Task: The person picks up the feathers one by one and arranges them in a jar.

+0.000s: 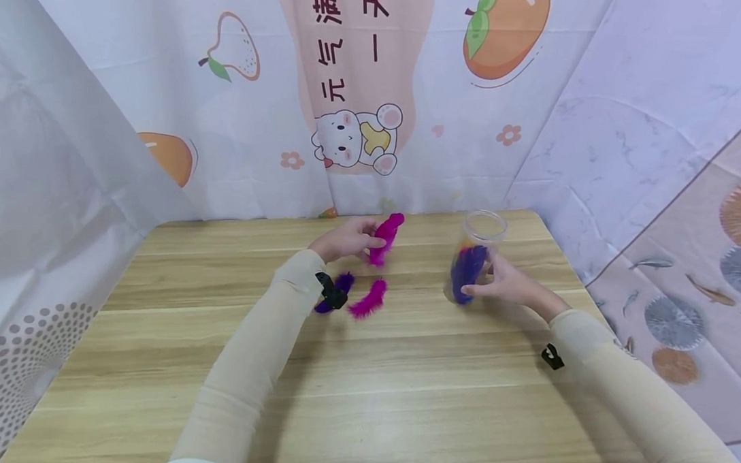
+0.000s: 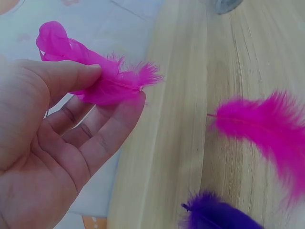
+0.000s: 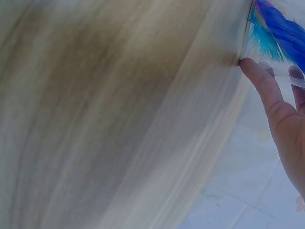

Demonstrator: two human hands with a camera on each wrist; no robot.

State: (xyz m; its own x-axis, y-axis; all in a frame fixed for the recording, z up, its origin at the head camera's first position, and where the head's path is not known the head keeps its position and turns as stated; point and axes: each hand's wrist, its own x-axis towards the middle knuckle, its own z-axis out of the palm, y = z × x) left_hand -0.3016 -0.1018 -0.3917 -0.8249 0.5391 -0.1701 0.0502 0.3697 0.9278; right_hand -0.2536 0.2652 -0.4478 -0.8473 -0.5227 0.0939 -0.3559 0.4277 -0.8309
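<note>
My left hand (image 1: pixel 348 239) pinches a bright pink feather (image 2: pixel 112 81) between thumb and fingers, raised just above the table; whether it is one feather or more, I cannot tell. On the wood nearby lie a second pink feather (image 1: pixel 370 299) and a purple feather (image 1: pixel 343 283), the latter partly covered by the left wrist's black strap. My right hand (image 1: pixel 511 285) grips a clear, open-topped jar (image 1: pixel 484 226) low on its side. Dark blue feathers (image 1: pixel 469 269) fill its lower part, with some orange and pink; the right wrist view also shows a turquoise feather (image 3: pixel 267 40).
The wooden table (image 1: pixel 401 396) ends at the back against a printed curtain (image 1: pixel 257 152). More cloth hangs on the left and right sides. The jar stands near the table's back right corner.
</note>
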